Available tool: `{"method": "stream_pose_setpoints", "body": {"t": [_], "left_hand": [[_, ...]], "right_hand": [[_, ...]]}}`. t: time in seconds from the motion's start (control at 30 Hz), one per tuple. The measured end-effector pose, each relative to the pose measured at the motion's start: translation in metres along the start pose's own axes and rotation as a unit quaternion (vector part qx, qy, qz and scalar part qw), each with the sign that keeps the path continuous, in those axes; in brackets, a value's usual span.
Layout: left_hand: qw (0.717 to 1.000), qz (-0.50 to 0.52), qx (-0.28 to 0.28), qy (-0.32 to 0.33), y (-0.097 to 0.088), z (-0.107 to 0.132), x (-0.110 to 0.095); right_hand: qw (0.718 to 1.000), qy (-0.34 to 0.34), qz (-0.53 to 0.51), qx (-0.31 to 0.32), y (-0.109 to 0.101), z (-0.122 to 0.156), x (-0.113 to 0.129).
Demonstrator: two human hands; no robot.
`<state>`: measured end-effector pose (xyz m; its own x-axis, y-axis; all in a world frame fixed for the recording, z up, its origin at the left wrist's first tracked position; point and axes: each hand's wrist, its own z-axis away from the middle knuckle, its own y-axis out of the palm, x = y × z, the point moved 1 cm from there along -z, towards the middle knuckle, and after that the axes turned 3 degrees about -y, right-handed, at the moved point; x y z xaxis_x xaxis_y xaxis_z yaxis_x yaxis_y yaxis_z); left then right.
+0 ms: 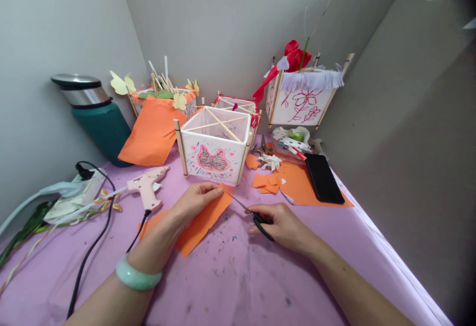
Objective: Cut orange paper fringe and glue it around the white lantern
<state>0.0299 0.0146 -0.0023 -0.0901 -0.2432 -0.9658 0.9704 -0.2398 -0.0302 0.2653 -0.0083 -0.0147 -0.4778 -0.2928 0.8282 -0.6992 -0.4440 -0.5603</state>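
My left hand (199,201) pinches the top end of a strip of orange paper (204,226), which hangs down toward me at a slant. In my right hand (277,224) is a pair of scissors (257,218) with black handles. Their blades point up and left and meet the paper's right edge near my left fingertips. Just behind my left hand stands a white box lantern (211,160) with wooden corner sticks and a butterfly drawing on its front. A pink glue gun (147,187) lies left of my left hand.
Orange scraps (267,183) and a black phone (324,178) lie to the right. A teal bottle (100,127), a large orange sheet (152,132) and a flowered lantern (305,102) stand behind. A power strip (76,199) and cables lie at left.
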Motion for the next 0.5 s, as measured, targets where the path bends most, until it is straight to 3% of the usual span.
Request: {"method": "stream_pose_setpoints", "body": {"t": [0.5], "left_hand": [[1.0, -0.023, 0.005, 0.016, 0.0025, 0.0002, 0.0005]], "right_hand": [[1.0, -0.006, -0.012, -0.004, 0.0017, -0.0008, -0.0014]]}}
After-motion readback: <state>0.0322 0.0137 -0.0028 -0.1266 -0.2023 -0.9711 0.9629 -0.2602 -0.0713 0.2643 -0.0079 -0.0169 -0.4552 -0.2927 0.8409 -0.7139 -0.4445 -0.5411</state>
